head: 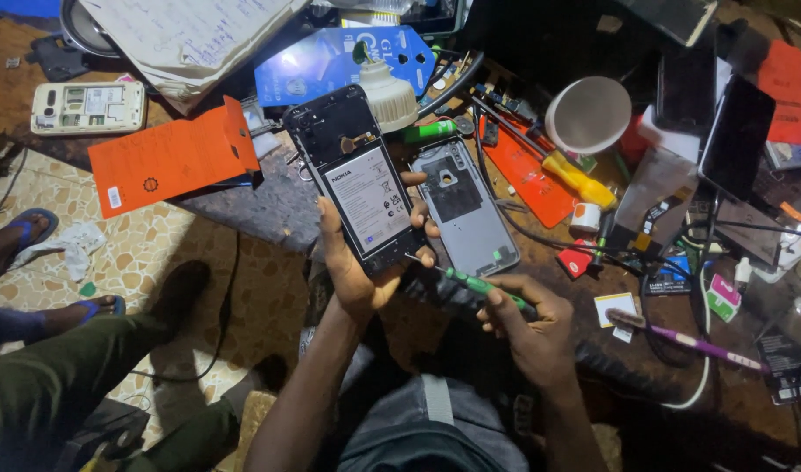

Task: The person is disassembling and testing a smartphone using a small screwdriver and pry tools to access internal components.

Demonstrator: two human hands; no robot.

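My left hand (358, 262) holds an opened black phone (357, 175) upright, its back off and the white-labelled battery showing. My right hand (527, 328) grips a small green-handled screwdriver (479, 286), whose thin tip reaches the phone's lower right corner by my left fingers. Just right of the phone, a grey back cover (464, 205) lies flat on the dark workbench (278, 205).
The bench is crowded: an orange card (169, 157), a white bottle (387, 92), a yellow-handled screwdriver (580, 179), a white cup (588, 114), a purple brush (698, 347), dark phones (733, 135) and cables. Another person's legs and blue sandals (24, 229) are on the tiled floor at left.
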